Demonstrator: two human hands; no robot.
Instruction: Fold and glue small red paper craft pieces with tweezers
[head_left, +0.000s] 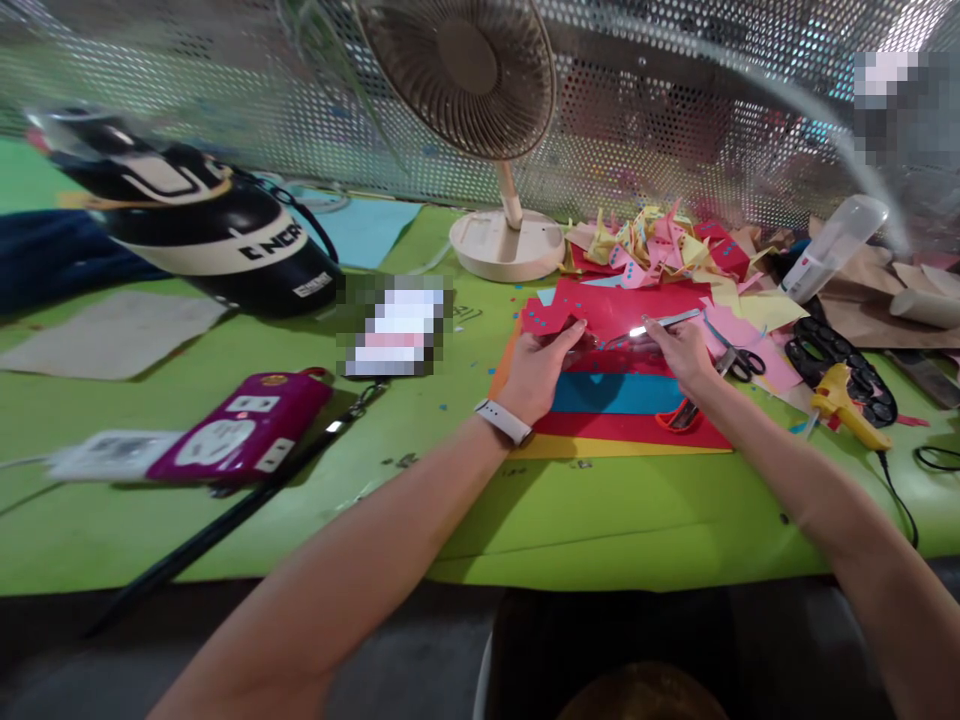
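- Red paper lies between two bare hands at a green table (637, 530): one large red sheet (600, 298) on top, with blue, red and yellow edges below it.
- One slim silver tool (660, 326) sits in the right hand (682, 352), thumb and fingers pinched around it above the sheets; the palm hides part of the tool, and its exact kind is hard to make out.
- One left hand (541, 372), a white band (504, 422) at its wrist, curls its fingers at a blue-dotted red piece (544, 316); whether it grips this or something dark beside it cannot be told.
- Two pairs of scissors: black-handled scissors (742, 362) beyond the right wrist, and orange-handled scissors (679, 416) partly covered by the right arm.
- One heap of paper scraps (645, 245), pink and yellow, too tangled to count.
- One yellow glue gun (847, 408) and one clear bottle (832, 250) at right.
- One fan (517, 248), its top cut off by the frame.
- One black flask (225, 235), one phone (397, 330) with its screen blurred out, and one purple power strip (244, 428) at left.
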